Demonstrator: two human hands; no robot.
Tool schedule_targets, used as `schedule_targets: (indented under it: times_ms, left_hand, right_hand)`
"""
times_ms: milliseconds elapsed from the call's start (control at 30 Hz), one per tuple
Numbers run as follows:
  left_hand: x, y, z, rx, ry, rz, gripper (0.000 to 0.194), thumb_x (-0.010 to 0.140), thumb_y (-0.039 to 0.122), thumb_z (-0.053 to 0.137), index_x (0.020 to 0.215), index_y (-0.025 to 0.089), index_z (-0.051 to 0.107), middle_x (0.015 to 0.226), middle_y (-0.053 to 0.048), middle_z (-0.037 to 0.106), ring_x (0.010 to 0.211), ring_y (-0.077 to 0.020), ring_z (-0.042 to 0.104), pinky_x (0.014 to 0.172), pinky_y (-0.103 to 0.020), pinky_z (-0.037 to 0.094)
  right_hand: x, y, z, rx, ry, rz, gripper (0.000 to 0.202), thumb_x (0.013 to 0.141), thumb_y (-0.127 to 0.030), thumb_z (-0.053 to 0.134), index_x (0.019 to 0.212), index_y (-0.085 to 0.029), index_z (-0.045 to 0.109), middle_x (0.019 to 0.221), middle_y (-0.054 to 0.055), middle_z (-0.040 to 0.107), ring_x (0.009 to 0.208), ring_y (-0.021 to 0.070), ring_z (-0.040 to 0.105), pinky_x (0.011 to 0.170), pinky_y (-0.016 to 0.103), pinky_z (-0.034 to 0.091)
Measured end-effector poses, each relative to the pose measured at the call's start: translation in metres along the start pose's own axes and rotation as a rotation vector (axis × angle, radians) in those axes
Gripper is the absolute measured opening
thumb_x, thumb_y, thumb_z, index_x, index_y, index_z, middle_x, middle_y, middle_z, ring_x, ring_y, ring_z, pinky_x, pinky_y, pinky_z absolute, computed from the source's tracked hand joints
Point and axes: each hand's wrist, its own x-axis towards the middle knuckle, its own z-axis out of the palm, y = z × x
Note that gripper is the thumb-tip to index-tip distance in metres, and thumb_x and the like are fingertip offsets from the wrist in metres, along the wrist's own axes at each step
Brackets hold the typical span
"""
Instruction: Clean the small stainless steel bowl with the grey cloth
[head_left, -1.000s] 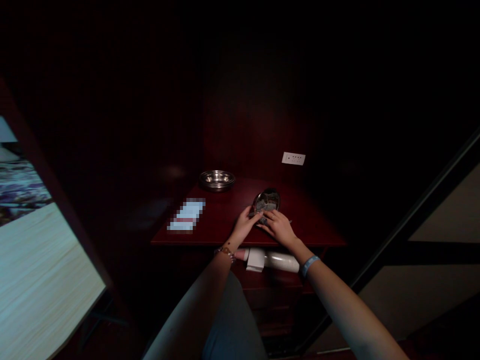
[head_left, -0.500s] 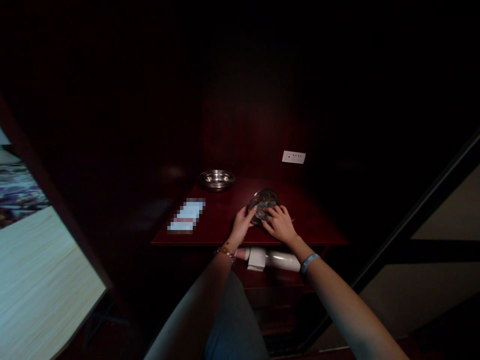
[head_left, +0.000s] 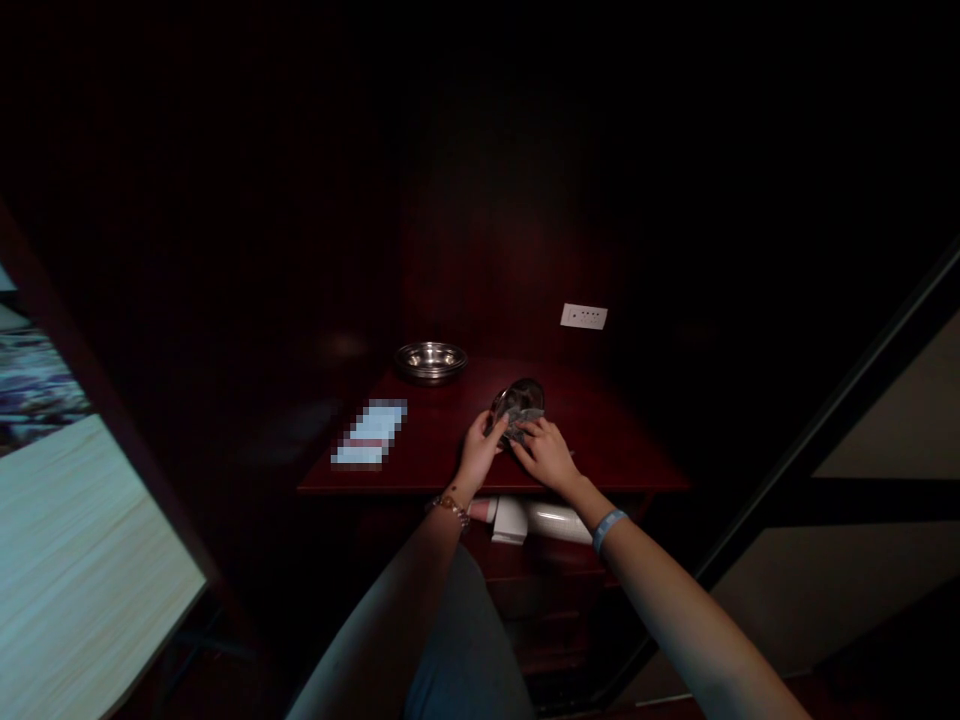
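Note:
A round shiny metal bowl [head_left: 529,390] is tilted up over the front part of the dark red shelf [head_left: 420,462]. My left hand [head_left: 477,452] grips its near left rim, thumb on the inner side. My right hand [head_left: 549,454] is closed on a thin greyish cloth [head_left: 519,422] and presses it against the bowl's near inner side. Folds of the cloth hide part of the bowl, and its underside is out of sight. Further back on the left stands a stack of similar metal bowls [head_left: 431,362].
A pixelated, phone-like rectangle [head_left: 371,434] lies left on the shelf. Below the shelf are a white sleeve of stacked cups [head_left: 559,522] and a small white box [head_left: 510,520]. A power socket [head_left: 584,316] is on the back wall. A pale wooden table [head_left: 82,570] stands at left.
The bowl has turned and tilted more to the left in my left hand. My right hand has shifted slightly left with the cloth, which is bunched up more. The whole view has drifted slightly.

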Motion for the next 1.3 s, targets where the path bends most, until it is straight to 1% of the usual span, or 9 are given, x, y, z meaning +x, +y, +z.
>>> schedule_targets:
  times_ms: [167,333,600,733,867,967,1067,1167,1300]
  left_hand:
    - [0.0,0.003,-0.002,-0.025,0.046,-0.016,0.054,0.067,0.058,0.071,0.105,0.019,0.062,0.11,-0.011,0.067,0.097,-0.0227,0.065,0.066,-0.027,0.055]
    - [0.001,0.004,-0.002,-0.023,0.017,-0.055,0.057,0.071,0.062,0.066,0.107,0.018,0.063,0.113,-0.013,0.067,0.098,-0.024,0.065,0.069,-0.031,0.055]
    - [0.0,0.002,-0.002,0.011,0.041,-0.05,0.062,0.071,0.067,0.063,0.106,0.016,0.064,0.11,-0.014,0.068,0.093,-0.0233,0.066,0.066,-0.03,0.055]
    - [-0.002,0.006,-0.001,-0.002,0.06,-0.051,0.06,0.071,0.066,0.063,0.104,0.017,0.064,0.106,-0.013,0.069,0.089,-0.0223,0.066,0.063,-0.029,0.054]
    - [-0.002,0.008,0.0,-0.011,0.034,-0.018,0.059,0.069,0.064,0.066,0.106,0.019,0.064,0.108,-0.01,0.069,0.09,-0.0207,0.066,0.062,-0.024,0.052]
    - [-0.001,0.007,-0.001,-0.021,0.037,-0.004,0.058,0.068,0.062,0.068,0.106,0.019,0.064,0.108,-0.01,0.069,0.088,-0.0189,0.066,0.06,-0.021,0.05]
    - [0.0,0.005,-0.002,-0.029,0.065,-0.006,0.056,0.069,0.06,0.068,0.106,0.017,0.064,0.104,-0.009,0.069,0.084,-0.0176,0.065,0.058,-0.02,0.048]
    - [0.001,0.004,-0.001,-0.034,0.074,0.02,0.054,0.071,0.058,0.068,0.105,0.016,0.065,0.102,-0.009,0.07,0.084,-0.0177,0.065,0.062,-0.022,0.049]
    - [0.002,0.003,0.001,-0.008,0.094,0.133,0.046,0.072,0.053,0.068,0.099,0.016,0.067,0.101,-0.008,0.071,0.089,-0.0178,0.064,0.074,-0.025,0.05]
  right_hand:
    - [0.006,-0.007,0.013,0.378,0.053,0.015,0.039,0.101,-0.038,0.036,0.101,-0.02,0.071,0.109,0.006,0.07,0.104,0.0171,0.059,0.094,0.031,0.046]
    - [0.006,-0.008,0.011,0.469,0.054,0.028,0.041,0.1,-0.043,0.038,0.093,-0.021,0.072,0.098,0.005,0.071,0.096,0.0168,0.061,0.091,0.031,0.048]
    - [0.004,-0.013,0.005,0.305,0.055,-0.005,0.034,0.099,-0.037,0.043,0.089,-0.019,0.07,0.095,0.006,0.07,0.096,0.0166,0.06,0.087,0.029,0.047]
    - [0.003,-0.016,0.002,0.132,0.067,0.056,0.025,0.095,-0.033,0.05,0.09,-0.02,0.07,0.095,0.006,0.072,0.097,0.0198,0.059,0.092,0.036,0.042]
    - [0.003,-0.018,0.004,0.054,0.069,0.105,0.022,0.093,-0.032,0.052,0.098,-0.022,0.071,0.105,0.007,0.072,0.102,0.0221,0.058,0.097,0.042,0.036]
    - [0.003,-0.017,0.005,0.073,0.046,0.075,0.023,0.091,-0.037,0.056,0.103,-0.024,0.071,0.119,0.005,0.068,0.108,0.0234,0.054,0.096,0.043,0.037]
    - [0.002,-0.016,0.005,0.065,0.02,0.054,0.026,0.088,-0.042,0.061,0.105,-0.025,0.07,0.125,0.004,0.065,0.111,0.0246,0.051,0.096,0.042,0.037]
    - [0.001,-0.017,0.003,0.033,0.034,0.071,0.031,0.088,-0.042,0.061,0.113,-0.025,0.068,0.127,0.005,0.063,0.114,0.0265,0.048,0.097,0.045,0.035]
    - [0.001,-0.02,0.001,-0.039,0.034,0.117,0.034,0.086,-0.044,0.062,0.116,-0.029,0.066,0.129,0.005,0.062,0.119,0.0307,0.042,0.1,0.052,0.03]
